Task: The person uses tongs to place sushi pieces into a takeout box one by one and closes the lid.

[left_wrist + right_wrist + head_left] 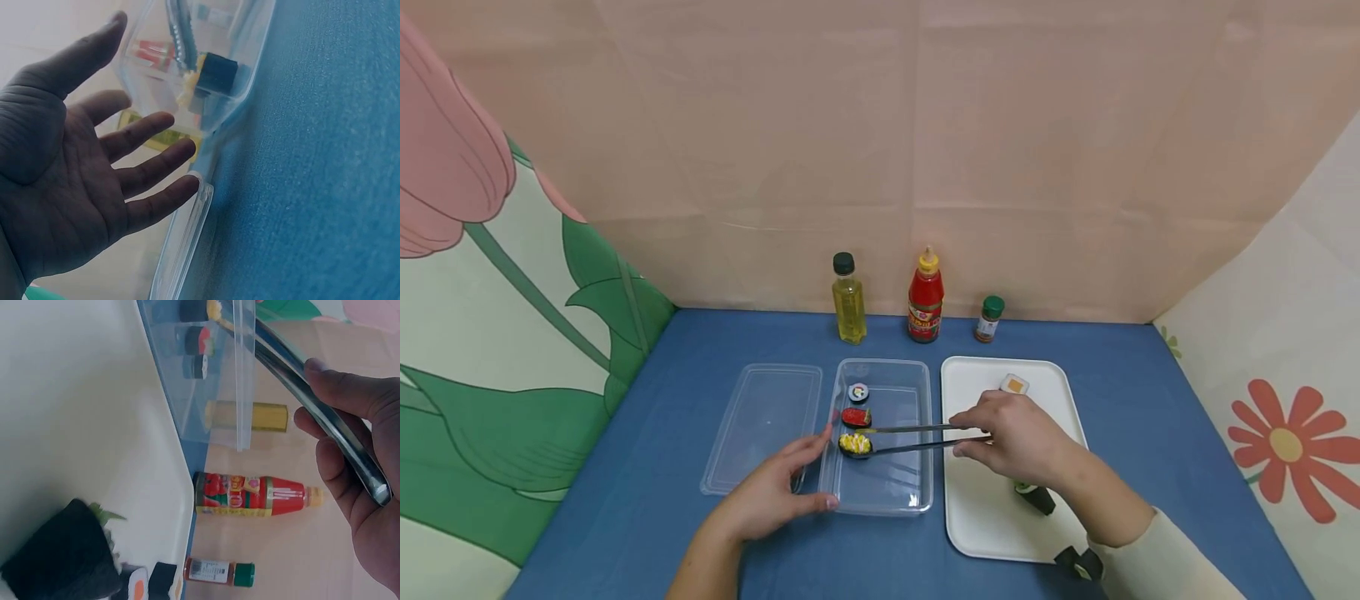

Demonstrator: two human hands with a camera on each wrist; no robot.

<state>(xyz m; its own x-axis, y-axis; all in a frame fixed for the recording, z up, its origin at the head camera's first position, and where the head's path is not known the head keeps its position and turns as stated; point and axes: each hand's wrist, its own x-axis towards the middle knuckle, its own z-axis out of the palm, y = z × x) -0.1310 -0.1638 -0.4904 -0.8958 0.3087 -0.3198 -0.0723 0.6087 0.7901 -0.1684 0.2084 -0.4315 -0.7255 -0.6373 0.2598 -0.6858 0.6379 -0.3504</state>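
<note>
My right hand [1018, 437] grips a pair of metal tongs [340, 434] that reach left into a clear plastic container [898, 492]. The tong tips are at a yellow-topped sushi piece [855, 443] in the container's left side; whether they pinch it I cannot tell. Behind that piece lie a red-topped sushi piece [856, 417] and a small white-centred sushi roll [858, 392]. With fingers spread, my left hand [778, 492] is at the container's left wall, its fingertips close to the rim. It holds nothing in the left wrist view.
A clear lid [767, 417] lies left of the container. On the right, a white tray [970, 517] carries sushi, including a dark seaweed-wrapped piece [62, 556]. An oil bottle [849, 308], a red sauce bottle [926, 300] and a green-capped jar [988, 319] stand behind.
</note>
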